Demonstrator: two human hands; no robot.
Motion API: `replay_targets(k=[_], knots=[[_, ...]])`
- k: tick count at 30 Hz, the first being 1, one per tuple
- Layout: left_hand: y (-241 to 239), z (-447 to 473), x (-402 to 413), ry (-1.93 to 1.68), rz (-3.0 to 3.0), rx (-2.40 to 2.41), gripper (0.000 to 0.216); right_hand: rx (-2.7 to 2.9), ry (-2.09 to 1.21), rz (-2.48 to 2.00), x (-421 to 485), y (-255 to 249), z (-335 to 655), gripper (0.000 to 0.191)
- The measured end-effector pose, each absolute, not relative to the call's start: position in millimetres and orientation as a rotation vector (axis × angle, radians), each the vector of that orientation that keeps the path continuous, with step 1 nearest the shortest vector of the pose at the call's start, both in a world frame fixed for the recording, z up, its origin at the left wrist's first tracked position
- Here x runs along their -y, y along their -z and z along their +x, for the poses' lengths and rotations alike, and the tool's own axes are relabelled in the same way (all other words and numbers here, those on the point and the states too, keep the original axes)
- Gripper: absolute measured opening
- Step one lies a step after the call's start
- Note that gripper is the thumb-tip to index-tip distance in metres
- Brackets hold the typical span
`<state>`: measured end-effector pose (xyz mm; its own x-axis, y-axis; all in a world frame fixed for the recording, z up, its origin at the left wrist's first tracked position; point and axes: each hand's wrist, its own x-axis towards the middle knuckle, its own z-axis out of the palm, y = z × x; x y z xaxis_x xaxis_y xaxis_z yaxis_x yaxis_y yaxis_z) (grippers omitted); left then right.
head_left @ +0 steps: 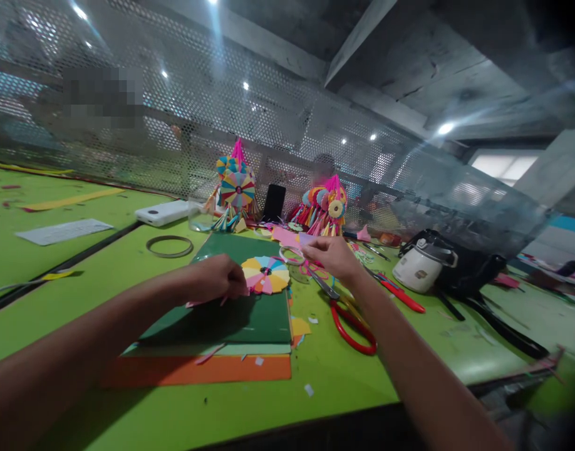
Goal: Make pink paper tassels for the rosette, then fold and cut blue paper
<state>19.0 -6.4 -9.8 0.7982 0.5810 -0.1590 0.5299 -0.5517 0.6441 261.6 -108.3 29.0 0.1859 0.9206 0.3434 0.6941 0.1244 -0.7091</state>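
Already the paper pinwheel disc looks fully fanned, lying on the green sheet between both hands. Curled shut, the left hand pinches a pink strip at its edge — the right hand pinches something small just beyond, red scissors idle beside its wrist.

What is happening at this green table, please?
A person sits at a green table doing paper craft. The left hand rests on a dark green sheet, its fingers at the edge of a multicoloured paper wheel and some pink paper pieces. The right hand is raised a little over the table beyond the wheel; what it pinches is too small to tell. Red-handled scissors lie beside the right forearm. Two finished colourful paper ornaments stand by the mesh screen.
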Motion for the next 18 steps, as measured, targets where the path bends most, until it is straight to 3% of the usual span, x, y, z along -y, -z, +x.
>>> replay_targets(k=[6,9,13,18], knots=[[13.2,18.0,-1.1,-0.144,2.271,-0.820,0.026,2.043,-0.402,-1.886,128.9,-18.2,258.7,0.019],[17.2,15.5,-9.4,-0.153,2.268,-0.808,0.028,2.242,-0.264,-1.850,150.6,0.0,247.4,0.022],[17.1,11.4,-14.3,-0.123,2.283,-0.837,0.031,2.245,-0.028,-1.800,190.2,22.3,230.7,0.016],[12.9,9.7,-12.0,-0.120,2.269,-0.896,0.032,2.219,-0.076,-1.717,203.7,29.5,226.9,0.018]])
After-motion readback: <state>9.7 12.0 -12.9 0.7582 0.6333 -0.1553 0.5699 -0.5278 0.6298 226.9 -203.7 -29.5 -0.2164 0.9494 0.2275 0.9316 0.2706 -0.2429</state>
